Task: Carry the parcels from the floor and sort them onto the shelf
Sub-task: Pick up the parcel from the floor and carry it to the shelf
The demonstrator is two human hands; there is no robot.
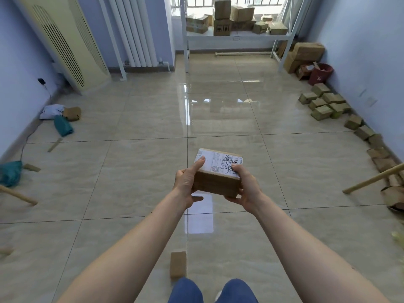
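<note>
Both hands hold one small cardboard parcel (218,173) up off the floor (131,171). The left hand (185,182) grips its left side with the thumb on top. The right hand (246,185) grips its right side. I think this is the carrying step. The white metal shelf (238,37) is far ahead of the hands, so next comes walking there. The parcel is a brown box with a white paper label (218,161). The floor is shiny tile.

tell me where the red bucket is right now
In the head view, the red bucket stands far right by the wall, beside stacked cardboard boxes, right of the shelf.
</note>
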